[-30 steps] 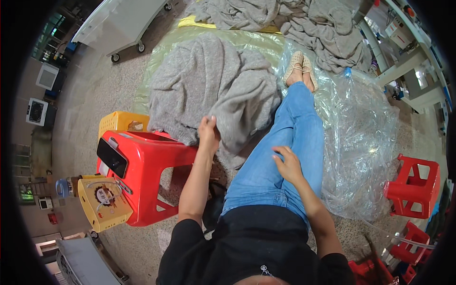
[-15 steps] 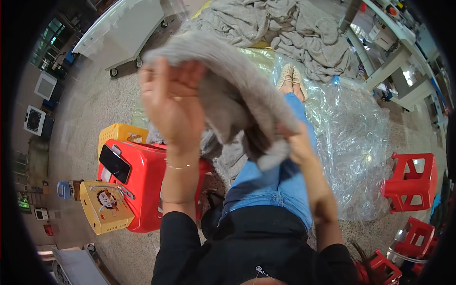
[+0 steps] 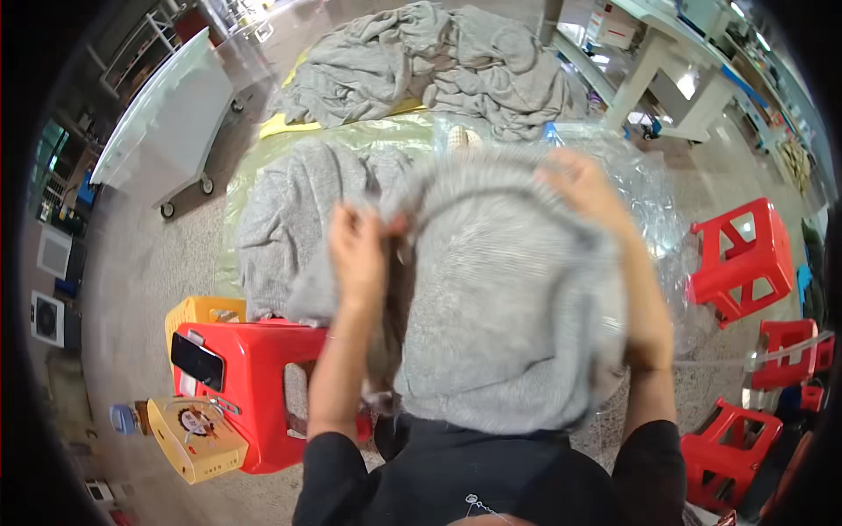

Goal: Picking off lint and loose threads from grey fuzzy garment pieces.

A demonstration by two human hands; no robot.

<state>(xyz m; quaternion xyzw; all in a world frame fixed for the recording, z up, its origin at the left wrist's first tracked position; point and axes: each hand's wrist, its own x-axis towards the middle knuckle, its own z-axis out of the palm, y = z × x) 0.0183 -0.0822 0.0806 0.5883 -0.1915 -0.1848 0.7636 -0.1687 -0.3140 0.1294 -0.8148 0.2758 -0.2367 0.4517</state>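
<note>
A grey knitted garment (image 3: pixel 495 298), blurred in places by motion, is spread over my lap and hides my legs. On its upper left edge, my left hand (image 3: pixel 358 259) has its fingers pinched together on the knit. My right hand (image 3: pixel 581 182) grips the far right edge, thumb and fingers closed on it. A second heap of grey knit (image 3: pixel 303 219) lies just left of my left hand, on a greenish plastic sheet. My right wrist is partly behind the raised fabric.
A red stool (image 3: pixel 259 394) at left holds a phone (image 3: pixel 197 361), with a yellow carton (image 3: pixel 195 438) beside it. A large grey knit pile (image 3: pixel 430 66) lies ahead. Another red stool (image 3: pixel 745 261) stands at right, a wheeled white bin (image 3: pixel 167 123) at far left.
The garment has come down from the air onto my lap and now lies spread. My left hand, open before, has moved down and closed on its edge. My right hand has moved up and outward.
</note>
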